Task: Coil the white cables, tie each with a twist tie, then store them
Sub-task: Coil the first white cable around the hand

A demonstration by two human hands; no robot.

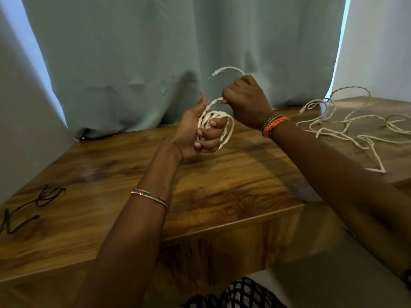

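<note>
A big green curtain [155, 52] hangs behind a brown wooden counter [222, 185]. Bright light shows at both sides of the curtain.

Both hands are up in the air above the counter, close together. The left hand [195, 134] has its palm turned to the right. Its fingers [211, 130] are curled round a white cable coil [229, 127], and the thumb points straight up. The loops of the coil stand up on edge and stick out to the right of the fingers. A thin bangle [150, 197] with red and green bits sits far down the left arm.

One twisty piece of the cable goes up and to the right from the coil into the right hand [246, 98]. The right hand is just above the left one, made into a fist round the cable, with its back toward the camera. The cable end [224, 71] comes out of the top of the fist, bends over, and its plug points left and a little down. Orange and dark wristbands [274, 124] are on the right wrist.

More loose white cables [347, 127] lie in a messy tangle on the counter, far right. Some thin dark twist ties [33, 207] lie on the counter at the far left.
</note>
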